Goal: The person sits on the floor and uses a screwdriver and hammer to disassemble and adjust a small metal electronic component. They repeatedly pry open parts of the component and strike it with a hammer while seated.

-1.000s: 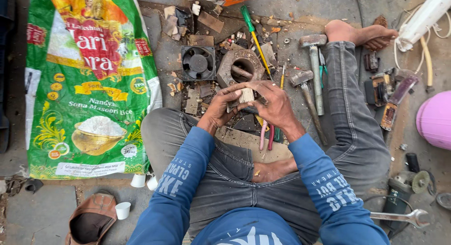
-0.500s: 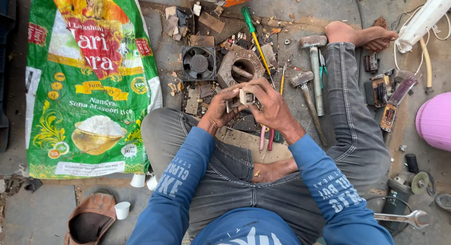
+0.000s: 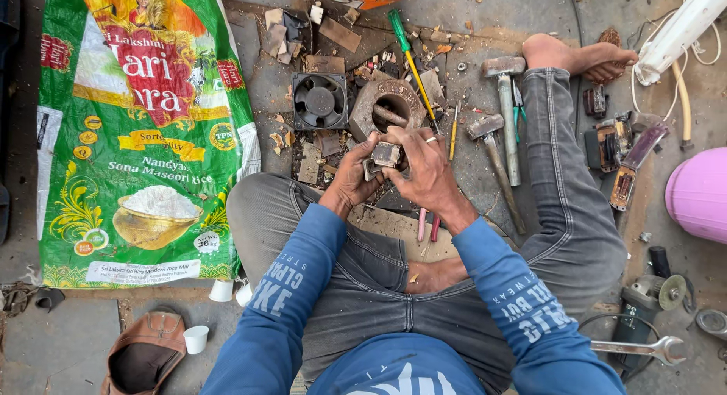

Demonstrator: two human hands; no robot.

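Both hands, left hand (image 3: pixel 354 175) and right hand (image 3: pixel 424 168), pinched a small metal block (image 3: pixel 384 154) above the floor (image 3: pixel 530 9), near the round iron housing (image 3: pixel 390 107). Judged rigid, dense; side faces offered best grip.

A makeshift floor workshop is showing here: hammers (image 3: pixel 506 107), a screwdriver (image 3: pixel 409 58), a wrench (image 3: pixel 640 349) and scrap parts are lying across the concrete floor (image 3: pixel 68 342).

Small boxy grey-and-tan metal part (image 3: pixel 385 154), held level, pinched between both hands, at 6 o'clock from the round rusty housing (image 3: pixel 388 107)
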